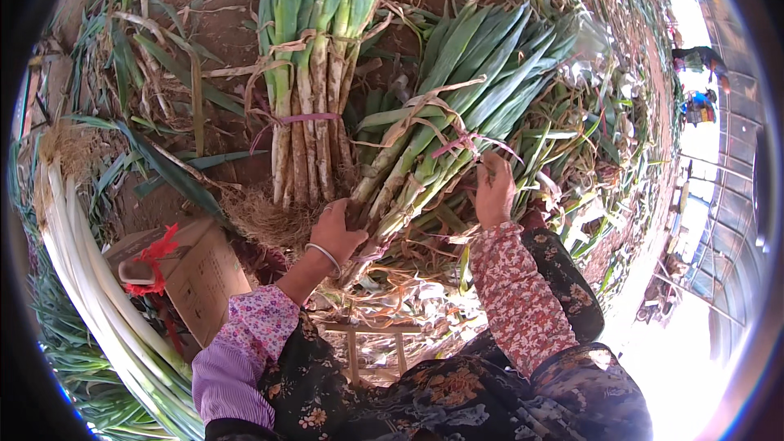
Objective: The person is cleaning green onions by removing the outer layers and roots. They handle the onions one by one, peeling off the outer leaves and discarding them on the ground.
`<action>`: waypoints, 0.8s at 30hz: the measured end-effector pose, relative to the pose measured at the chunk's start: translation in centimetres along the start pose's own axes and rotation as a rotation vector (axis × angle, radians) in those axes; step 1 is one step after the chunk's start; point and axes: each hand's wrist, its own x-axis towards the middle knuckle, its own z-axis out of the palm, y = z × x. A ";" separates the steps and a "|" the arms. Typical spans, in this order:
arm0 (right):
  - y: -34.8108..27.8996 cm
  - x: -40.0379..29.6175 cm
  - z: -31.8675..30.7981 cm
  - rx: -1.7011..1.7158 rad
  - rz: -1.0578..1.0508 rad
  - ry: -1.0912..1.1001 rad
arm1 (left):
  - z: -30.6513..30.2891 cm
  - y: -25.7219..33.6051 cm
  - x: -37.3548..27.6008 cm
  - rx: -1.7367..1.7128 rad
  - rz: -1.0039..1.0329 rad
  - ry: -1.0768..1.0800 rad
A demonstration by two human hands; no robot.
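A bundle of long green onions (422, 177) slants up to the right in front of me, with soil and dry leaves on its stalks. My left hand (335, 229), with a bangle at its wrist, grips the lower stalks; some of its fingers are hidden. A pink tie (456, 144) goes around the bundle farther up. There my right hand (495, 187) has its fingers bent together at the tie's loose end. Left of this bundle lies a second bundle of green onions (312, 104), bound with a purple-pink tie (306, 117), its tangled roots (269, 214) towards me.
On the left is a cardboard box (205, 275) with red ribbon (153, 257) beside it. Clean white-stemmed onions (92, 269) lie along its outer side. Loose leaves (569, 153) litter the ground. A wooden stool frame (373, 331) stands between my knees. People (701, 86) are far off right.
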 end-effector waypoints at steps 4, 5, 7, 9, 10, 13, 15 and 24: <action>-0.1 1.2 2.3 -0.083 0.029 -0.017 | 0.3 2.4 0.0 0.399 -0.163 -0.092; -0.2 1.9 3.3 -0.140 0.033 -0.002 | 0.4 2.8 0.2 0.427 -0.176 -0.117; -0.8 1.9 5.4 -0.251 0.087 -0.057 | 1.1 2.9 0.2 0.482 -0.159 -0.124; -0.4 1.5 6.3 -0.271 0.097 -0.082 | 2.0 2.8 0.1 0.530 -0.094 -0.083; -0.6 1.3 6.8 -0.297 0.034 -0.011 | 2.3 3.1 0.2 0.524 -0.111 -0.101; -0.7 -0.1 6.3 -0.157 0.115 -0.107 | 3.9 3.5 -0.3 0.600 -0.091 -0.010; -0.6 -1.1 5.3 -0.167 0.029 -0.178 | 4.1 3.2 -0.2 0.612 -0.088 -0.034; -7.3 4.7 -4.5 0.190 0.361 -0.255 | 3.4 1.6 -1.6 0.596 0.011 -0.042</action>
